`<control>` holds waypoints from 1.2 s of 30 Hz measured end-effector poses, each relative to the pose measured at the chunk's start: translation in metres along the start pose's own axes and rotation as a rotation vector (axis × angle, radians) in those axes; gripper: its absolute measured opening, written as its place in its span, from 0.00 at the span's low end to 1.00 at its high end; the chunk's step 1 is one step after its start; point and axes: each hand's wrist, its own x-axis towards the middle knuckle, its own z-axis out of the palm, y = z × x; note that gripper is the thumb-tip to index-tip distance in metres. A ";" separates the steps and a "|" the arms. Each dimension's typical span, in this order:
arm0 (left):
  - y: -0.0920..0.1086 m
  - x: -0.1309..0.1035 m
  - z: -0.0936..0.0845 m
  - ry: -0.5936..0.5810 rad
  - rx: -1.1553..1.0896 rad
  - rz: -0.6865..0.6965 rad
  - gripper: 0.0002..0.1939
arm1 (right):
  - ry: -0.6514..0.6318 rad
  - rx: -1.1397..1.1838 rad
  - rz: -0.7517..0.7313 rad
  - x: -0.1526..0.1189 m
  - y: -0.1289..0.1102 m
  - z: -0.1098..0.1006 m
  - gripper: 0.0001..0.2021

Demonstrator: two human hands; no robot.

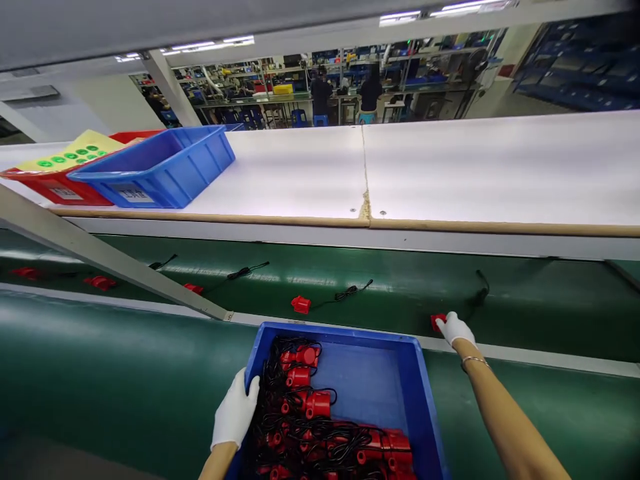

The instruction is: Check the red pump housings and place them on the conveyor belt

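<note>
My left hand [236, 411], in a white glove, grips the left rim of a blue plastic bin [370, 373]. Inside the bin, red plastic units [319, 403] with bundled black cords [345, 437] fill the left side and the near part. My gloved right hand [456, 328] is stretched out to the green conveyor belt beyond the bin, its fingers closed on a red corded unit [437, 323]. That unit's black cord [482, 293] lies on the belt behind the hand. Part of the unit is hidden by the fingers.
More red units [301, 305] with tied cords lie spaced along the green belt [400, 270] to the left. A slanted metal post [115, 257] crosses at left. On the white shelf [300, 173] sit blue [200, 163] and red [65, 190] trays. People sit at far workbenches.
</note>
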 end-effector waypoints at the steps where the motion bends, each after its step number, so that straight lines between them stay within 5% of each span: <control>1: 0.002 -0.002 -0.002 0.001 -0.010 0.004 0.23 | 0.017 0.004 -0.007 -0.003 -0.005 0.000 0.17; 6: 0.006 -0.008 -0.005 -0.005 -0.053 0.019 0.21 | 0.116 0.080 -0.299 -0.068 -0.056 0.008 0.20; 11: 0.001 -0.010 -0.004 -0.002 -0.085 0.046 0.20 | -0.105 0.079 -0.801 -0.193 -0.158 0.092 0.15; 15: -0.005 -0.010 -0.002 -0.002 -0.122 0.065 0.21 | -0.218 -0.041 -0.821 -0.243 -0.231 0.152 0.15; 18: -0.008 -0.009 0.000 -0.002 -0.156 0.077 0.22 | -0.264 -0.104 -0.744 -0.247 -0.253 0.168 0.17; 21: -0.010 -0.008 0.000 0.002 -0.200 0.082 0.22 | -0.306 -0.089 -0.695 -0.240 -0.246 0.167 0.18; 26: -0.011 -0.009 -0.006 0.076 -0.346 0.108 0.22 | -0.373 0.079 -0.639 -0.228 -0.191 0.146 0.18; 31: 0.025 -0.035 -0.006 0.172 -0.560 0.187 0.24 | -0.492 0.395 -0.539 -0.234 -0.131 0.108 0.20; 34: 0.071 -0.069 -0.002 -0.001 -0.740 0.290 0.23 | -0.585 0.635 -0.553 -0.255 -0.111 0.080 0.28; 36: 0.102 -0.095 -0.004 -0.265 -1.048 0.328 0.27 | -0.625 0.770 -0.573 -0.274 -0.105 0.062 0.28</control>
